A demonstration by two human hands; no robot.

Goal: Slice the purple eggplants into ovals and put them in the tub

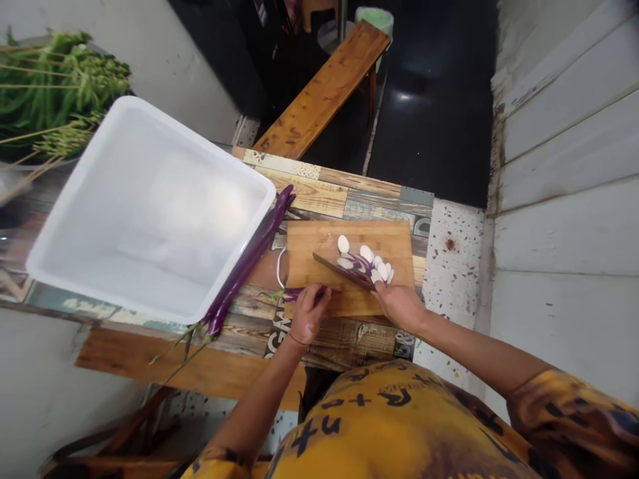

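My left hand (306,315) is closed around a short purple eggplant piece (292,294), whose green stem end points left. The eggplant lies across the lower part of a wooden cutting board (307,246). In my right hand (403,307) is a knife (330,264), its dark blade slanting over the board toward the upper left. Beyond the blade lie several oval eggplant slices (366,253), white inside with purple skin. Some slices rest right against the blade, apart from the uncut piece.
Left of the board stands a large white plastic tub (134,199). Long whole eggplants (244,266) lie along its right side. Skewered green vegetables (74,73) are at the far left. A wooden bench (324,93) stretches beyond the patterned table (299,189); a tiled wall (564,199) rises at right.
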